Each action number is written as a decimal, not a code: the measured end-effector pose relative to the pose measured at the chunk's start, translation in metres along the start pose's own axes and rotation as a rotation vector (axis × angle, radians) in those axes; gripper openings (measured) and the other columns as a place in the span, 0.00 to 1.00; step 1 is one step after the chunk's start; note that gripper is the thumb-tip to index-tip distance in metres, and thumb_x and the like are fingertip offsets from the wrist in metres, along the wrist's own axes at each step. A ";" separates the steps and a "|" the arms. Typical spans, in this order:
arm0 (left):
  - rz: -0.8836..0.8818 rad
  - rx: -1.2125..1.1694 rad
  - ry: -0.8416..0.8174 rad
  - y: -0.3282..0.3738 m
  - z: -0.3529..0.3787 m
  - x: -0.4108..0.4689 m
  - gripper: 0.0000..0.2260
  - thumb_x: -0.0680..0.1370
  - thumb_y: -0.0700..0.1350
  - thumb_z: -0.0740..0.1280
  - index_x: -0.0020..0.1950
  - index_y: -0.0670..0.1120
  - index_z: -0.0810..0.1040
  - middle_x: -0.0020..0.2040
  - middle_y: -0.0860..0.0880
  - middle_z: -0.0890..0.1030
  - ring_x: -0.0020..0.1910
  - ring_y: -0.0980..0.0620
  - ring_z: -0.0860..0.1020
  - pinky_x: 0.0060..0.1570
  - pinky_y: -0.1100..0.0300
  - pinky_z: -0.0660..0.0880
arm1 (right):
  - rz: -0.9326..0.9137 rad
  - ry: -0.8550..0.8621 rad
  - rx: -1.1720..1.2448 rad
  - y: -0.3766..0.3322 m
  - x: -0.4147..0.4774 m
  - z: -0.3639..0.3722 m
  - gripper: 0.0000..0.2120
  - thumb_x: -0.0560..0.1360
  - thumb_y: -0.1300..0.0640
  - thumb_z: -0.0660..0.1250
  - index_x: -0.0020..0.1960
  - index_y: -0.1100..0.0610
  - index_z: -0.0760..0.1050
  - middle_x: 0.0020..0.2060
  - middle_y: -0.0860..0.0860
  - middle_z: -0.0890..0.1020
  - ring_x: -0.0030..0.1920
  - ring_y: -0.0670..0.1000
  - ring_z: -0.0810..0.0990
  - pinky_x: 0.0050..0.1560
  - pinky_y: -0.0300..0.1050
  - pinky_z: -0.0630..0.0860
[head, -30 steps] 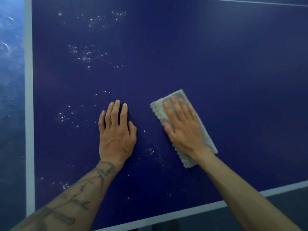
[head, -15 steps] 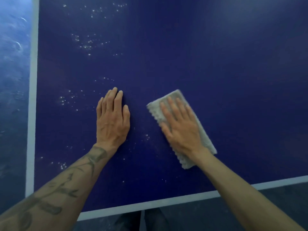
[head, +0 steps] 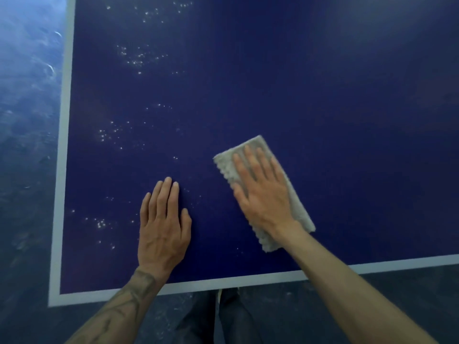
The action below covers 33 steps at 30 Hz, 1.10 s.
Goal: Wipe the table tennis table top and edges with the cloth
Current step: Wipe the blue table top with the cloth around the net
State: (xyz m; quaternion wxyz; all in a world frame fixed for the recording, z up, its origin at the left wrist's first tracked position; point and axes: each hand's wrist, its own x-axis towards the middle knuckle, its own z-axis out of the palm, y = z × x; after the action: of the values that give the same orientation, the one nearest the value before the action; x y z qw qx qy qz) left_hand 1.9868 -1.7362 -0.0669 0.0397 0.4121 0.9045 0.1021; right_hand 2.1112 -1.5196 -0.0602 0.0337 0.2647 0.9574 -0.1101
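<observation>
The dark blue table tennis table [head: 323,95] fills the view, with a white line along its left and near edges. A folded grey cloth [head: 229,161] lies flat on the top, near the front edge. My right hand [head: 263,194] presses on the cloth with straight fingers spread over it. To its left, my left hand [head: 162,223] rests flat on the bare table with fingers together. Small white droplets [head: 134,58] speckle the left part of the top.
The table's near left corner [head: 53,300] shows at the lower left. A scuffed blue floor [head: 27,95] lies beyond the left edge. My legs [head: 218,319] stand against the front edge.
The view has shifted so the table's left and near edges show more. Both hands sit closer to the front edge, and the cloth has slid a little under my right hand.
</observation>
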 end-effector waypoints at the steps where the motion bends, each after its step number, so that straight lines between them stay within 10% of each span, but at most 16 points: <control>1: -0.001 -0.009 0.001 -0.001 0.001 0.001 0.26 0.85 0.48 0.54 0.81 0.37 0.64 0.82 0.40 0.64 0.82 0.41 0.61 0.81 0.40 0.57 | 0.064 0.006 -0.023 0.009 0.009 -0.004 0.32 0.87 0.43 0.49 0.88 0.51 0.48 0.87 0.52 0.47 0.86 0.54 0.44 0.85 0.60 0.49; 5: -0.007 -0.021 0.015 -0.003 0.003 0.001 0.26 0.85 0.48 0.55 0.81 0.39 0.64 0.82 0.41 0.64 0.83 0.42 0.60 0.82 0.42 0.56 | 0.244 0.068 0.019 -0.007 0.056 -0.007 0.32 0.87 0.42 0.45 0.88 0.52 0.44 0.87 0.54 0.46 0.86 0.56 0.43 0.85 0.59 0.42; 12: -0.013 -0.035 0.023 -0.002 0.001 0.000 0.26 0.84 0.46 0.55 0.81 0.38 0.64 0.82 0.41 0.64 0.82 0.42 0.61 0.83 0.43 0.54 | -0.179 0.024 0.050 -0.038 -0.025 0.016 0.33 0.86 0.44 0.55 0.87 0.52 0.51 0.87 0.53 0.50 0.86 0.55 0.45 0.84 0.61 0.52; 20: -0.027 -0.052 0.014 0.000 0.000 0.000 0.25 0.84 0.46 0.55 0.81 0.39 0.64 0.82 0.42 0.64 0.83 0.43 0.60 0.83 0.43 0.54 | 0.221 0.059 0.013 0.012 0.029 -0.008 0.33 0.86 0.42 0.47 0.88 0.51 0.46 0.87 0.53 0.47 0.86 0.56 0.43 0.85 0.60 0.44; 27: -0.013 -0.047 0.023 -0.001 0.001 0.001 0.26 0.84 0.46 0.55 0.81 0.38 0.64 0.82 0.41 0.64 0.82 0.42 0.61 0.82 0.42 0.55 | -0.183 0.026 0.067 -0.047 -0.040 0.021 0.33 0.86 0.44 0.54 0.87 0.52 0.50 0.87 0.53 0.48 0.86 0.56 0.44 0.84 0.62 0.50; 33: -0.029 -0.069 0.025 0.002 -0.001 0.001 0.25 0.84 0.45 0.56 0.81 0.39 0.64 0.82 0.42 0.64 0.82 0.43 0.61 0.82 0.41 0.55 | 0.118 0.010 -0.021 0.042 -0.039 -0.003 0.33 0.86 0.42 0.49 0.88 0.51 0.46 0.87 0.53 0.46 0.86 0.55 0.43 0.85 0.60 0.47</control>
State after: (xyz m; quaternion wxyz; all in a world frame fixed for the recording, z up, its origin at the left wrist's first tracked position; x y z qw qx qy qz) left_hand 1.9871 -1.7341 -0.0654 0.0442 0.3960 0.9068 0.1378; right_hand 2.1668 -1.5031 -0.0603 0.0383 0.3211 0.9414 -0.0965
